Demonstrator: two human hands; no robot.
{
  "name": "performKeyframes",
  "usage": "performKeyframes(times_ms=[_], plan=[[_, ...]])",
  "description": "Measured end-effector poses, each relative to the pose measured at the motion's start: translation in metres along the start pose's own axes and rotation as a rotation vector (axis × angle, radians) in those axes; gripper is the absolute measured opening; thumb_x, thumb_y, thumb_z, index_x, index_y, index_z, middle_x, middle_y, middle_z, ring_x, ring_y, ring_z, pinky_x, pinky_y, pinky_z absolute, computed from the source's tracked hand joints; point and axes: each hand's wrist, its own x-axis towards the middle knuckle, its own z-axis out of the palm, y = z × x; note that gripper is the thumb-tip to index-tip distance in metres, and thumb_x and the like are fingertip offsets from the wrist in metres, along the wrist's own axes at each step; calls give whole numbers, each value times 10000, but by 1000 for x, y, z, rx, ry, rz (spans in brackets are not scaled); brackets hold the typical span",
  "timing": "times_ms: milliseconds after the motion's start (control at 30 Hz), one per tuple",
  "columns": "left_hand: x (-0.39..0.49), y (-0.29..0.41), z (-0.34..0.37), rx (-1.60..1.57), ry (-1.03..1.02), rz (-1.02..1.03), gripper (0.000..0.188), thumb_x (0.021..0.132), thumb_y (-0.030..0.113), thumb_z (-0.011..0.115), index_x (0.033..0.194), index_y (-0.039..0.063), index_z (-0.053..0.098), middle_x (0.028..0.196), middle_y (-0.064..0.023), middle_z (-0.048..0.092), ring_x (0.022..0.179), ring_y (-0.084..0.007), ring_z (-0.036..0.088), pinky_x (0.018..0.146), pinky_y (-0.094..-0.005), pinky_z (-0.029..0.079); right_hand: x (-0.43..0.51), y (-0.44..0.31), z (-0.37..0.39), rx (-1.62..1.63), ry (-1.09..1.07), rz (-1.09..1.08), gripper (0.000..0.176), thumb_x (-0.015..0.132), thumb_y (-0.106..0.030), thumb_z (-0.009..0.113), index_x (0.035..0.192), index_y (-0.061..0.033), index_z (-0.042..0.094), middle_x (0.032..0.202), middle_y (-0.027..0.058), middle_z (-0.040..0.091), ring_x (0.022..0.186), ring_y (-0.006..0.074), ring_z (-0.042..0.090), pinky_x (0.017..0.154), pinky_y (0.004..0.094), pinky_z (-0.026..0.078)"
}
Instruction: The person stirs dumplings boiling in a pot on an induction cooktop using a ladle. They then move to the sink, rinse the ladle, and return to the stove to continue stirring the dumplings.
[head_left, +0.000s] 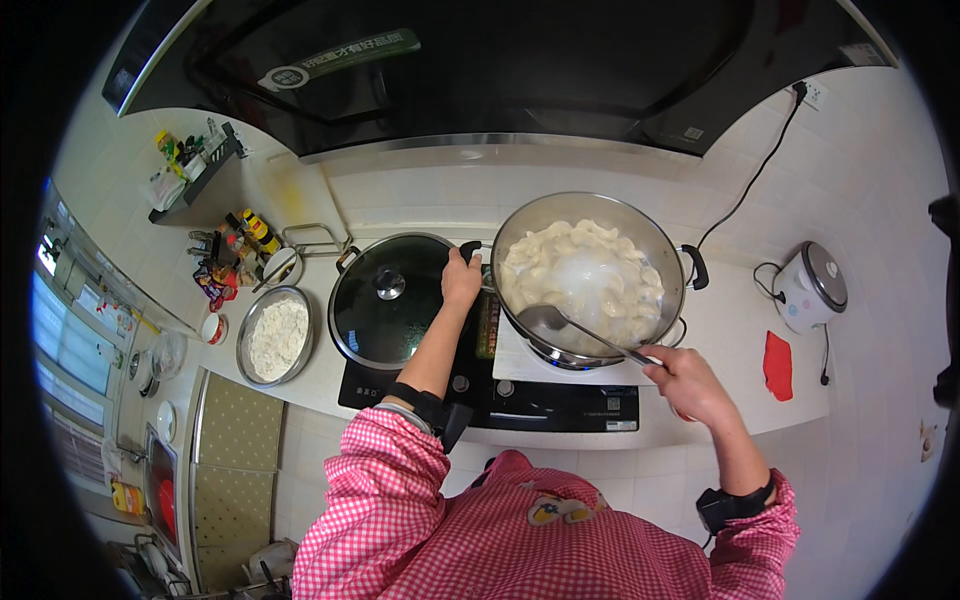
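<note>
A wide steel pot (679, 292) full of pale dumplings (581, 270) in steaming water stands before me on the right side of the cooktop. My left hand (460, 279) grips the black left handle (471, 248) of this pot. In my right hand (694, 382) is the handle of a metal ladle-like spoon (545, 318); its head lies inside the pot at the near left, against the dumplings. Left of the pot is a pan covered by a dark glass lid (367, 322) with a round knob, partly hidden behind my left forearm.
A steel bowl of flour (276, 341) stands at the left, near sauce bottles (259, 229) and a small bowl with chopsticks (283, 266). On the right are a rice cooker (810, 289), a red cloth or paper piece (778, 366) and a hanging black cord (757, 176). A range hood (510, 82) overhangs the back.
</note>
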Motion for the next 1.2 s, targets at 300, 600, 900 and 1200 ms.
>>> performKeyframes(times_ms=[300,600,900,1200], plan=[[-4,5,-4,16,-9,-14,545,901,348,573,1292,-8,442,1155,-299,596,1104,-447,560,933,-491,447,54,-21,49,-65,153,-32,310,911,-180,539,1156,-7,614,891,268,656,893,427,623,819,475,477],[-5,6,-4,2,-11,-14,534,912,343,566,1298,-1,436,1166,-293,594,1113,-446,556,938,-493,441,102,-9,71,-76,317,-9,243,915,-160,515,988,62,581,869,298,644,866,460,621,799,513,480],[-1,4,-5,8,-22,-11,543,907,343,573,1294,-14,439,1163,-295,595,1110,-442,559,935,-491,444,92,22,48,11,448,62,268,900,-149,516,1038,55,622,899,299,647,897,448,620,832,512,469],[1,0,-2,5,-15,19,555,900,353,581,1281,-29,447,1117,-298,614,1080,-443,577,917,-492,452,33,55,-19,-347,683,-102,301,831,-101,626,1130,-72,634,908,154,651,784,367,630,680,451,486]])
